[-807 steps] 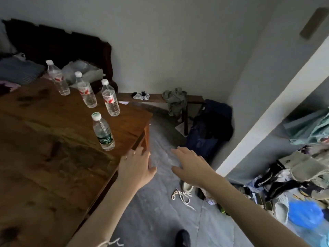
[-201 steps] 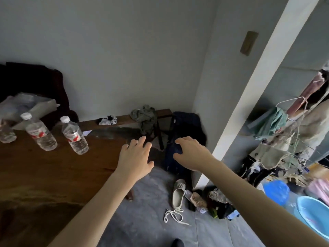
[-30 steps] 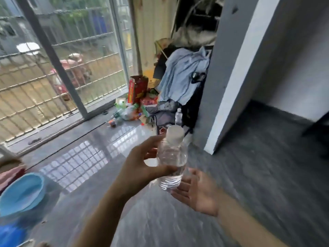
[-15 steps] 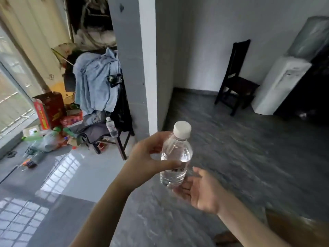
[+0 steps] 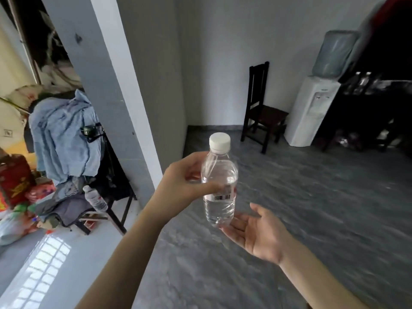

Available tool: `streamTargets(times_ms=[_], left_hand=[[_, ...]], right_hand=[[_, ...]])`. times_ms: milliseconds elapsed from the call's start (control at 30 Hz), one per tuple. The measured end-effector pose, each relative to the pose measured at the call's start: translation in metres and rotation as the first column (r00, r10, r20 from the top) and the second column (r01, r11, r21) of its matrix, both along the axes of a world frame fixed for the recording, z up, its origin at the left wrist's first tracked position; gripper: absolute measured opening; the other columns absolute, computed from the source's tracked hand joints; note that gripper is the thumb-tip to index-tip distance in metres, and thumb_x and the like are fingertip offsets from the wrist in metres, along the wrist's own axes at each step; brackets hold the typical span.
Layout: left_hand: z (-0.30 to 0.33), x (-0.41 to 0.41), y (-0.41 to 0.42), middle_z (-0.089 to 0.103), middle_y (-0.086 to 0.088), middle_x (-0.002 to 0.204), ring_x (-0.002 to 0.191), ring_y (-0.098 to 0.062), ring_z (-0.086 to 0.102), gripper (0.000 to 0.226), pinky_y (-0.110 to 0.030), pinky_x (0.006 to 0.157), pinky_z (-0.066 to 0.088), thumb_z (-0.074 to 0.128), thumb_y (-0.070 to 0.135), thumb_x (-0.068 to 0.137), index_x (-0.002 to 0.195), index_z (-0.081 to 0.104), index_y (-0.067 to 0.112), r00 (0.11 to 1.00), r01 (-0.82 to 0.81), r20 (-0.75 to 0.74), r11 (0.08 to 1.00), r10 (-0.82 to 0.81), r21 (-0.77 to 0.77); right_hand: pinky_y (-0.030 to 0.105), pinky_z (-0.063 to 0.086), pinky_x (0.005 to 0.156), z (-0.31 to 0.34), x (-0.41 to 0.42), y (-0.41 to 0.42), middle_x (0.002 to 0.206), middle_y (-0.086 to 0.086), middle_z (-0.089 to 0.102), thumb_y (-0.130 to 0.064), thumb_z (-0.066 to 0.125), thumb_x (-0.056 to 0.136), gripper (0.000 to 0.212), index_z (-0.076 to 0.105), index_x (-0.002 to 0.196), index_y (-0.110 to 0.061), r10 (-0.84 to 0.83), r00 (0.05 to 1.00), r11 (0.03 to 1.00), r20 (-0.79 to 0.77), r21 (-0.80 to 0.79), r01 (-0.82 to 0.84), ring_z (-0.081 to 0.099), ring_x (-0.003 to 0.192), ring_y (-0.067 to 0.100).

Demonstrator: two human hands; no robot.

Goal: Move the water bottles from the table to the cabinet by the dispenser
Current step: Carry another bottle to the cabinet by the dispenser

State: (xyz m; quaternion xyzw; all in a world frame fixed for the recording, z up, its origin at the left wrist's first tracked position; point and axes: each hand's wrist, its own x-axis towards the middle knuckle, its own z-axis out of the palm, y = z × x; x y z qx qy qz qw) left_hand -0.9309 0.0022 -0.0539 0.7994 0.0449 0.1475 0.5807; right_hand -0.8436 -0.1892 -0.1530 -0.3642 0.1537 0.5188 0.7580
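Swinging further round since half a second ago, the view now takes in the whole corner with the white water dispenser (image 5: pixel 311 112), closer than before.

Far left, a red printed carton (image 5: pixel 13 177) sits among bags, its writing too blurred to read; next, pale blue clothes (image 5: pixel 60 134) hang over a dark stool with a small clear bottle (image 5: pixel 95 199) lying on it. A grey-and-white pillar (image 5: pixel 107 81) splits the glossy pale floor from the mottled grey floor (image 5: pixel 312 208). Centre stage, the left hand (image 5: pixel 185 186) pinches the clear plastic water bottle with white cap (image 5: pixel 219 181) upright at mid-body, thumb across the label, where only a barcode shows. The right hand (image 5: pixel 256 233) lies palm-up, fingers spread, just beneath its base. Beyond, a dark wooden chair (image 5: pixel 262 112), the dispenser, then a dark cabinet (image 5: pixel 365 112) with bottles on top.
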Motion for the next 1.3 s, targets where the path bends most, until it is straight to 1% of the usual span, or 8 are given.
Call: streamTargets(times_ms=[167,333,467,633,833,1000,1200,1300], left_hand=[[0.004,0.063,0.000,0.078,-0.001,0.109,0.106,-0.023,0.073,0.058,-0.052,0.103,0.052,0.086,0.031,0.067,0.123,0.069,0.026,1.000,0.027,0.005,0.998,-0.027,-0.048],[0.001,0.137,0.009,0.078,0.005,0.108,0.104,-0.015,0.073,0.056,-0.047,0.102,0.053,0.089,0.015,0.072,0.122,0.069,0.031,0.997,0.072,-0.028,0.996,-0.071,0.053],[0.002,0.209,0.029,0.078,0.004,0.108,0.104,-0.016,0.073,0.061,-0.051,0.102,0.052,0.089,0.031,0.066,0.123,0.069,0.030,0.993,0.118,-0.013,0.990,-0.118,0.074],[0.007,0.311,0.055,0.077,0.006,0.108,0.104,-0.014,0.073,0.060,-0.049,0.103,0.052,0.088,0.032,0.066,0.123,0.068,0.034,0.982,0.188,0.002,0.979,-0.189,0.084],[0.011,0.425,0.057,0.077,0.013,0.108,0.103,-0.006,0.072,0.065,-0.039,0.101,0.054,0.087,0.038,0.063,0.125,0.068,0.032,0.968,0.247,0.006,0.963,-0.250,0.110],[0.005,0.507,0.050,0.077,0.011,0.108,0.102,-0.007,0.072,0.062,-0.034,0.099,0.054,0.091,0.021,0.072,0.128,0.067,0.026,0.949,0.313,-0.003,0.941,-0.315,0.130],[0.000,0.616,0.021,0.077,0.010,0.108,0.103,-0.007,0.072,0.058,-0.026,0.094,0.052,0.090,0.017,0.072,0.126,0.068,0.026,0.924,0.382,-0.014,0.918,-0.383,0.110],[0.006,0.675,0.001,0.077,0.012,0.105,0.100,-0.004,0.072,0.057,-0.016,0.086,0.052,0.089,0.012,0.073,0.124,0.068,0.027,0.915,0.402,-0.009,0.910,-0.403,0.097]], right_hand=[[0.044,0.053,0.091,0.006,0.053,-0.005,0.138,0.029,0.055,-0.050,0.030,0.103,0.069,0.049,0.139,0.007,-0.015,1.000,1.000,-0.015,0.026,0.015,0.048,0.135,0.041],[0.045,0.055,0.090,0.002,0.113,0.006,0.136,0.030,0.056,-0.048,0.032,0.103,0.068,0.049,0.139,0.007,-0.037,0.999,0.999,-0.022,0.032,0.038,0.048,0.135,0.040],[0.043,0.056,0.086,0.002,0.177,0.025,0.139,0.028,0.055,-0.047,0.033,0.103,0.067,0.049,0.140,0.006,-0.080,0.997,0.997,-0.013,0.022,0.081,0.046,0.137,0.038],[0.042,0.052,0.094,0.005,0.270,0.050,0.139,0.027,0.056,-0.048,0.032,0.103,0.067,0.047,0.141,0.005,-0.136,0.990,0.991,0.019,0.017,0.136,0.046,0.137,0.038],[0.042,0.053,0.094,0.010,0.363,0.051,0.134,0.026,0.060,-0.049,0.030,0.103,0.069,0.052,0.137,0.006,-0.244,0.970,0.970,-0.004,0.008,0.244,0.051,0.133,0.038],[0.042,0.051,0.097,0.008,0.432,0.036,0.133,0.026,0.060,-0.048,0.031,0.103,0.067,0.050,0.137,0.007,-0.295,0.956,0.956,0.012,-0.008,0.295,0.052,0.132,0.040],[0.043,0.052,0.095,0.005,0.528,0.011,0.133,0.029,0.059,-0.046,0.036,0.102,0.065,0.049,0.138,0.007,-0.342,0.939,0.939,0.023,-0.021,0.343,0.051,0.132,0.040],[0.042,0.049,0.101,0.010,0.584,-0.011,0.132,0.028,0.061,-0.046,0.036,0.102,0.064,0.051,0.135,0.007,-0.353,0.934,0.935,0.050,-0.025,0.354,0.053,0.131,0.038]])
